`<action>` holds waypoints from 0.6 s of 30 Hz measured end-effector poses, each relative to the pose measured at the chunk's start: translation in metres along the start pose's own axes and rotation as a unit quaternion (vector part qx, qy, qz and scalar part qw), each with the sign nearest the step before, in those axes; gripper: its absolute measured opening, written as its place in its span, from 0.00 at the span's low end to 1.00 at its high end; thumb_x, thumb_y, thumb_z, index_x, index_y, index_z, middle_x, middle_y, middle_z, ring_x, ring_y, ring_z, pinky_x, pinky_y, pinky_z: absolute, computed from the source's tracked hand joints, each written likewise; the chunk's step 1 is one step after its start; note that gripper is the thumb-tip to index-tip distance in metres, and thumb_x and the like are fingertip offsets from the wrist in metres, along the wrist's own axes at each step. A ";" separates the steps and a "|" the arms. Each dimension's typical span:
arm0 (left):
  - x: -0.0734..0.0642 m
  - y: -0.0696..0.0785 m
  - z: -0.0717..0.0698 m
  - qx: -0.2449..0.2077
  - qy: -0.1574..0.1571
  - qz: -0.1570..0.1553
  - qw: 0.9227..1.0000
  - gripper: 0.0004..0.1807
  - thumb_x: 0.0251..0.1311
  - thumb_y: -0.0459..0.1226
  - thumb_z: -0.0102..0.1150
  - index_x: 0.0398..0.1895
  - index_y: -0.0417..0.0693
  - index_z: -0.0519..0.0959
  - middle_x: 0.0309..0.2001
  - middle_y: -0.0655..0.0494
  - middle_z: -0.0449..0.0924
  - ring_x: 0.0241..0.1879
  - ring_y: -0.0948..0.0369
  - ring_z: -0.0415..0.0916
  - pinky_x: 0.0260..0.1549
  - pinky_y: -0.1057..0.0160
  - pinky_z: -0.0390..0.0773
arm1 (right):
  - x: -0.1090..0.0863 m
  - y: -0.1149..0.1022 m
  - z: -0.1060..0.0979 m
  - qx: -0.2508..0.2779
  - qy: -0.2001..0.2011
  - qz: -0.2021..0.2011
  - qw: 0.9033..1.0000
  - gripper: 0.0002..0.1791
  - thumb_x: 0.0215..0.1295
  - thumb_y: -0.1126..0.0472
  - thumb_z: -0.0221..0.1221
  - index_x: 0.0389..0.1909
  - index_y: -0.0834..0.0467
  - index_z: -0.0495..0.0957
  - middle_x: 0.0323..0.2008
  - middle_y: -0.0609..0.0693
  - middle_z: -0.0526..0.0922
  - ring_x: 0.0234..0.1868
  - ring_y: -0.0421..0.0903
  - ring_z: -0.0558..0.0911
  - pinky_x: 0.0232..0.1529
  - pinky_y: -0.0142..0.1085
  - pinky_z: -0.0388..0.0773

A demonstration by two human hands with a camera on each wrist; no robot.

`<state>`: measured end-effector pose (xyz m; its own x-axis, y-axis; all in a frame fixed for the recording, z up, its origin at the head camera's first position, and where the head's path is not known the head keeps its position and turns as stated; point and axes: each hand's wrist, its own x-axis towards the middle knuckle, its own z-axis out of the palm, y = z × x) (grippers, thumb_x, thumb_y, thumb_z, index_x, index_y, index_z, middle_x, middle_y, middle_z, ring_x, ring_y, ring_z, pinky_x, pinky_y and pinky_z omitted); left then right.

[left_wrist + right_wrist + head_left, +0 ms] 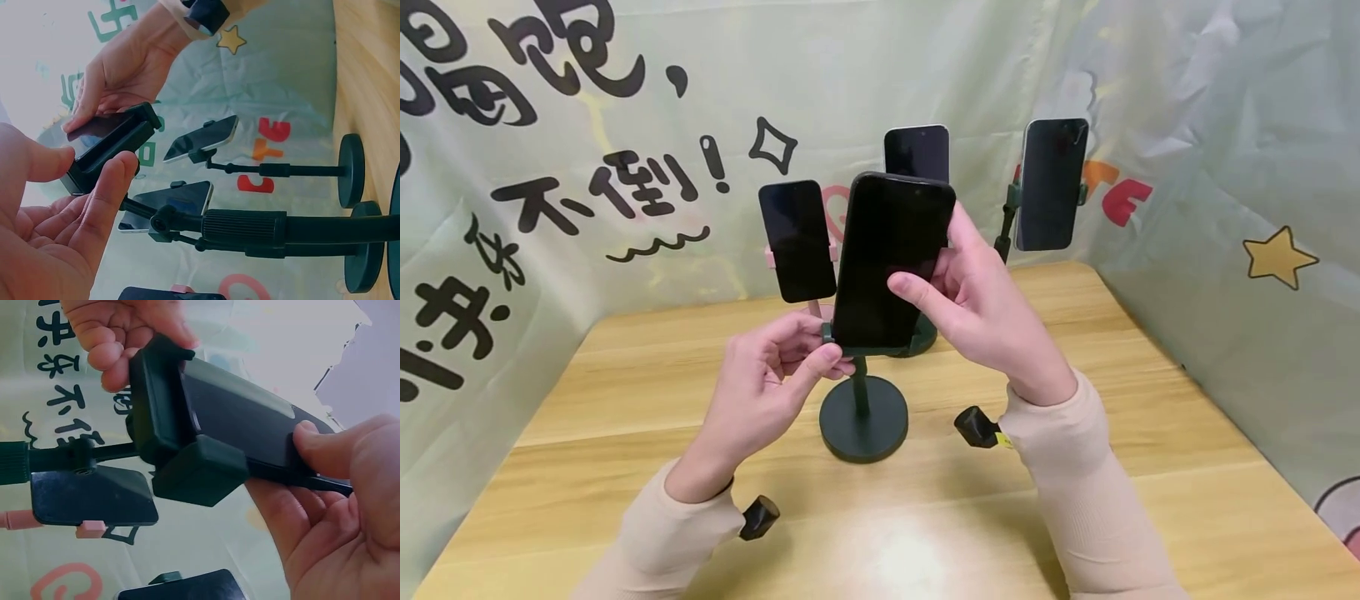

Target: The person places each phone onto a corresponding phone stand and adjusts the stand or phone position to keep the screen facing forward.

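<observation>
A black smartphone (880, 250) leans upright in the middle of the head view, its screen dark. My right hand (996, 312) holds it by the right side, thumb on the screen and fingers behind. The phone's lower end sits at the dark green clamp (150, 406) of a phone stand (863, 425). My left hand (756, 387) grips the clamp's left end between thumb and fingers. In the left wrist view the left thumb presses one side of the clamp, with fingertips (119, 178) against the other.
Behind are three more phones on stands: one phone (797, 242) in a pink holder at left, another (917, 150) partly hidden at the back, and a third (1052, 187) at right. All stand on a wooden table (1150, 400) before a printed cloth (850, 67).
</observation>
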<state>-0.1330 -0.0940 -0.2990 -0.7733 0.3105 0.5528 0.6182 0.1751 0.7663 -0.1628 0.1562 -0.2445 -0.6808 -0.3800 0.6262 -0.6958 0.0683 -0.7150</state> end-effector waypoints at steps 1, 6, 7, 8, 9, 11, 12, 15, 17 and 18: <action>0.000 0.000 0.001 -0.001 0.000 0.001 1.000 0.05 0.68 0.25 0.68 0.44 0.37 0.84 0.34 0.45 0.92 0.34 0.59 0.93 0.39 0.61 0.91 | 0.000 -0.001 0.000 -0.004 -0.005 0.005 1.000 0.39 0.72 0.75 0.62 0.79 0.61 0.58 0.62 0.59 0.83 0.43 0.47 0.93 0.46 0.40 0.91; 0.001 -0.002 0.003 0.000 0.003 0.004 1.000 0.05 0.67 0.25 0.68 0.43 0.37 0.83 0.34 0.46 0.92 0.34 0.63 0.92 0.38 0.62 0.91 | -0.001 -0.003 -0.001 -0.037 -0.026 0.019 0.999 0.36 0.73 0.72 0.64 0.77 0.61 0.60 0.57 0.54 0.86 0.31 0.47 0.87 0.33 0.33 0.86; 0.001 -0.002 0.003 0.001 0.003 0.004 1.000 0.05 0.67 0.25 0.68 0.43 0.37 0.83 0.34 0.46 0.92 0.34 0.64 0.92 0.39 0.62 0.91 | -0.001 -0.003 -0.001 -0.036 -0.029 0.022 0.999 0.36 0.73 0.72 0.65 0.77 0.61 0.60 0.57 0.54 0.86 0.31 0.48 0.87 0.33 0.33 0.85; 0.001 -0.002 0.003 0.002 0.001 0.004 1.000 0.05 0.67 0.25 0.68 0.43 0.37 0.83 0.34 0.46 0.92 0.34 0.64 0.92 0.39 0.62 0.91 | -0.001 -0.003 -0.001 -0.037 -0.032 0.023 0.999 0.36 0.72 0.72 0.65 0.76 0.61 0.61 0.57 0.53 0.85 0.30 0.48 0.87 0.31 0.34 0.84; 0.001 -0.001 0.003 0.004 -0.001 0.004 1.000 0.05 0.67 0.25 0.68 0.42 0.38 0.83 0.34 0.46 0.92 0.34 0.64 0.92 0.39 0.62 0.91 | -0.001 -0.003 -0.002 -0.033 -0.032 0.023 0.999 0.36 0.72 0.72 0.65 0.76 0.61 0.61 0.57 0.54 0.85 0.30 0.48 0.87 0.31 0.34 0.84; 0.000 -0.001 0.002 0.011 -0.005 0.006 1.000 0.05 0.67 0.25 0.68 0.41 0.39 0.83 0.33 0.48 0.93 0.34 0.64 0.92 0.38 0.62 0.91 | 0.001 -0.003 0.000 -0.007 -0.029 0.027 0.999 0.36 0.71 0.74 0.65 0.75 0.61 0.61 0.59 0.56 0.85 0.36 0.49 0.90 0.35 0.37 0.88; 0.000 0.000 0.001 0.015 -0.007 0.006 1.000 0.05 0.67 0.25 0.69 0.40 0.40 0.83 0.33 0.49 0.93 0.34 0.64 0.92 0.38 0.62 0.91 | 0.002 -0.003 0.001 0.006 -0.024 0.026 0.999 0.36 0.71 0.75 0.65 0.74 0.61 0.61 0.58 0.57 0.85 0.38 0.50 0.91 0.37 0.38 0.90; 0.000 0.002 -0.001 0.027 -0.015 0.001 1.000 0.04 0.67 0.26 0.69 0.40 0.42 0.84 0.33 0.52 0.93 0.33 0.65 0.92 0.37 0.62 0.91 | 0.006 -0.004 0.005 0.053 -0.002 0.013 0.999 0.38 0.69 0.78 0.64 0.76 0.58 0.60 0.58 0.60 0.86 0.45 0.50 0.92 0.44 0.41 0.91; 0.000 0.004 -0.002 0.032 -0.018 -0.005 0.999 0.04 0.67 0.27 0.70 0.39 0.43 0.84 0.33 0.53 0.93 0.33 0.65 0.92 0.38 0.62 0.91 | 0.009 -0.005 0.008 0.080 0.022 -0.008 0.997 0.40 0.71 0.78 0.62 0.79 0.56 0.59 0.60 0.60 0.85 0.47 0.49 0.91 0.45 0.38 0.90; 0.000 0.005 -0.002 0.035 -0.019 -0.007 0.999 0.04 0.67 0.28 0.70 0.39 0.43 0.84 0.34 0.53 0.93 0.33 0.65 0.92 0.38 0.62 0.91 | 0.010 -0.004 0.009 0.083 0.035 -0.024 0.996 0.41 0.72 0.77 0.61 0.80 0.55 0.58 0.64 0.57 0.83 0.44 0.48 0.89 0.41 0.34 0.88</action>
<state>-0.1303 -0.0950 -0.2950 -0.7768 0.3434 0.5278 0.6165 0.2436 0.7488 -0.1645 0.1433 -0.2379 -0.6660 -0.3134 0.6770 -0.6842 -0.1049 -0.7217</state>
